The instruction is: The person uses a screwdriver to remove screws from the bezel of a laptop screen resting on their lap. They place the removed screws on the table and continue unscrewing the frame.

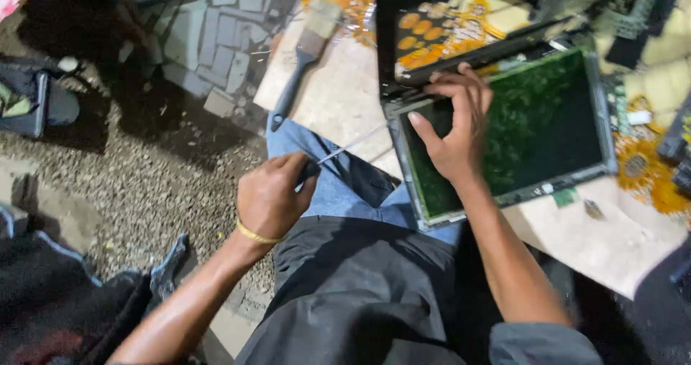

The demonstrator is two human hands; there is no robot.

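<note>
Head view: person is sitting at a pale stone surface (338, 98).
Left hand (270, 199): grip is pinching a thin metal screwdriver (345, 149), its tip reaching the panel's left corner.
Right hand (457, 124): fingers are spreading flat, pressing on a green-tinted flat screen panel in a grey frame (540, 120), which is lying at the surface's near edge, over the lap.
Nearby: black-handled paintbrush (306, 48) is lying well apart.

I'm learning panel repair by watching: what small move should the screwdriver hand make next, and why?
Probably bring the screwdriver tip to the screen panel's near-left corner. The left hand grips it clear of the frame, while the right hand already steadies the panel.
</note>
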